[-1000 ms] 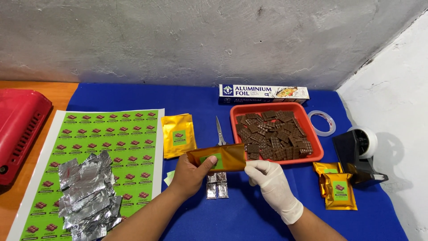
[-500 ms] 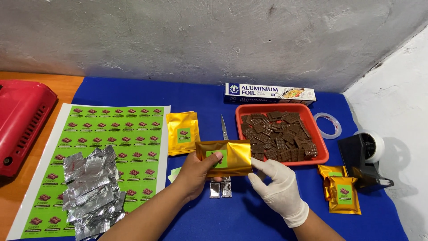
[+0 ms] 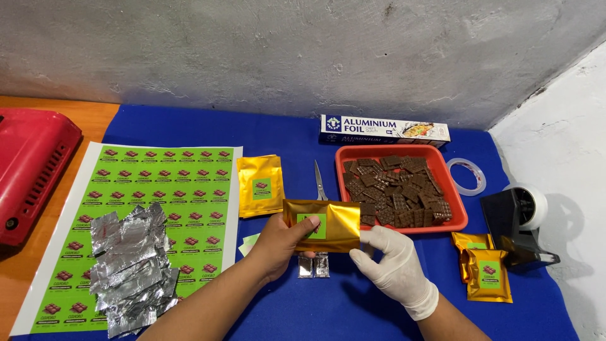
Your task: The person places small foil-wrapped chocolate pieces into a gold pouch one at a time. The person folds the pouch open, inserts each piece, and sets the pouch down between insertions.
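Observation:
My bare left hand point(image 3: 278, 243) grips the left end of a gold pouch point(image 3: 338, 222) with a green label, held sideways above the blue cloth. My right hand point(image 3: 391, 262), in a white glove, pinches the pouch's lower right end with its fingertips. Just below the pouch, a small foil-wrapped piece point(image 3: 314, 266) lies on the cloth. Behind the pouch stands a red tray point(image 3: 451, 173) filled with several brown chocolate squares, and scissors point(image 3: 319, 181) lie left of it.
A green sticker sheet point(image 3: 158, 189) carries crumpled foil pieces point(image 3: 129, 268). Empty gold pouches point(image 3: 260, 185) lie by it. Filled gold pouches point(image 3: 485, 271), a tape dispenser point(image 3: 519, 227), a tape ring point(image 3: 467, 176), a foil box point(image 3: 384, 130) and a red machine point(image 3: 28, 170) surround the work area.
The pouch has turned from nearly edge-on to showing its flat labelled face. My gloved right hand has shifted from below the pouch up to its right end.

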